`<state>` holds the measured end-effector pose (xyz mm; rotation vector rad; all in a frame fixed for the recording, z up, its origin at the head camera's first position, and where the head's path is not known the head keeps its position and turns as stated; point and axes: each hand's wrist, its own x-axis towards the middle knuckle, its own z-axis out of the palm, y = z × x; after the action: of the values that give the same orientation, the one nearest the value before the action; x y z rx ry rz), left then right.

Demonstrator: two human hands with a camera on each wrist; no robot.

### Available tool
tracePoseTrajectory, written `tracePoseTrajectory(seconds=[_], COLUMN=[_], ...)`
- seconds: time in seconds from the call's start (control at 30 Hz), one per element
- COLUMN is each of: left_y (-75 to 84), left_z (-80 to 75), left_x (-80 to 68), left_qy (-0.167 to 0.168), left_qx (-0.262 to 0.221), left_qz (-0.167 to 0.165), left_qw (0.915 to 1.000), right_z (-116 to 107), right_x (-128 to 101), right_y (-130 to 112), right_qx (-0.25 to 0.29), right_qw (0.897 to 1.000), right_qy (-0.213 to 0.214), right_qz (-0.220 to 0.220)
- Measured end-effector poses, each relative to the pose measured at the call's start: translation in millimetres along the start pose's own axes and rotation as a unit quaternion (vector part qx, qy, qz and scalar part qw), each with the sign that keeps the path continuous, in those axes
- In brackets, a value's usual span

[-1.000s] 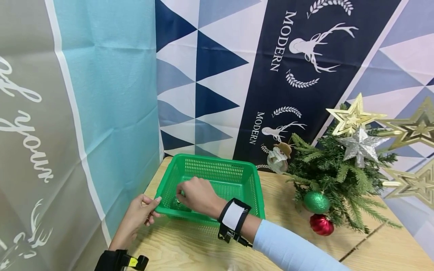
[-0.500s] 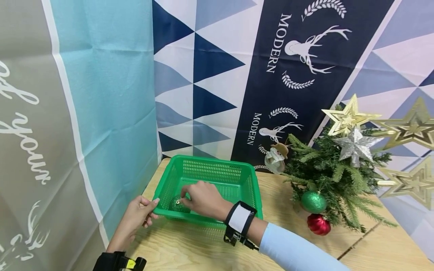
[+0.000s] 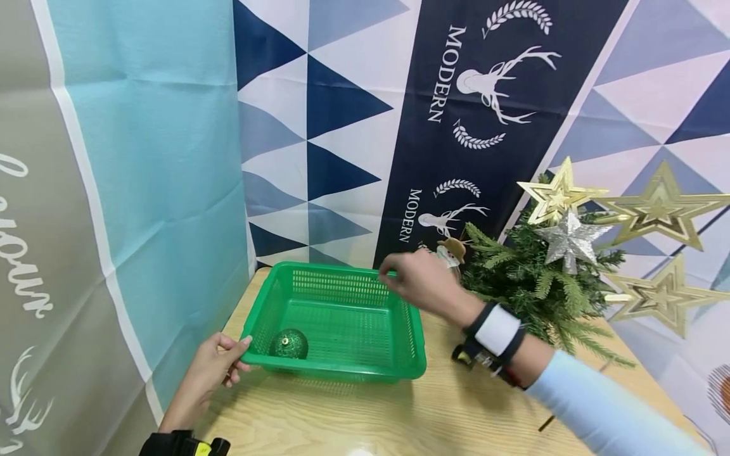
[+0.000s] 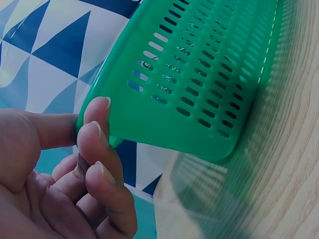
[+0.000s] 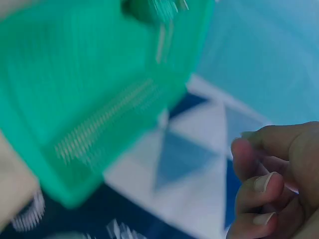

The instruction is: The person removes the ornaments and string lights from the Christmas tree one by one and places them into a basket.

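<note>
A green plastic basket stands on the wooden table. One green glitter ball lies in its near-left corner. My left hand pinches the basket's near-left rim, thumb on top; the left wrist view shows the same left hand with fingers curled on the basket rim. My right hand hovers empty above the basket's far-right corner, fingers loosely curled, close to the small tree. The right wrist view is blurred and shows the right hand's fingers holding nothing, with the basket below.
The small green tree at the right carries a gold star, a silver star and a snowman ornament. Larger gold stars hang further right. Printed cloth backdrops close off the left and the back.
My right hand let go of the green ball inside the basket, lifted out and moved right toward the tree. The left hand keeps its hold on the rim.
</note>
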<state>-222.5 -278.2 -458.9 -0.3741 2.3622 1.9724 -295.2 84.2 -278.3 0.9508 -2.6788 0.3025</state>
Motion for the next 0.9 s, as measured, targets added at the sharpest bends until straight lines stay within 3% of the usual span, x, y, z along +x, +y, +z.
tracePoseTrajectory(seconds=[0.2,0.33,0.63,0.9], left_y=[-1.5,-1.1,-4.8,-4.0], left_z=[-3.5,-3.6,-0.6,-2.5], left_x=[-0.4,-0.3,-1.0,-0.8], left_qy=[-0.004,-0.002,-0.013,-0.001], left_qx=[0.005,0.008,-0.001,0.007], left_qz=[-0.002,0.001,-0.001,0.011], left_qw=[1.0000,1.0000,0.9999,0.9999], right_z=[-85.1,-111.2,-100.8,-98.3], right_x=[3.3,3.6,-4.7,-0.2], right_y=[38.8,65.0,104.5,107.0], right_qx=[-0.074,-0.118,-0.109,-0.116], right_qw=[0.993,0.986,0.985,0.985], right_qy=[0.052,0.066,0.016,0.054], right_qz=[0.074,0.101,0.135,0.112])
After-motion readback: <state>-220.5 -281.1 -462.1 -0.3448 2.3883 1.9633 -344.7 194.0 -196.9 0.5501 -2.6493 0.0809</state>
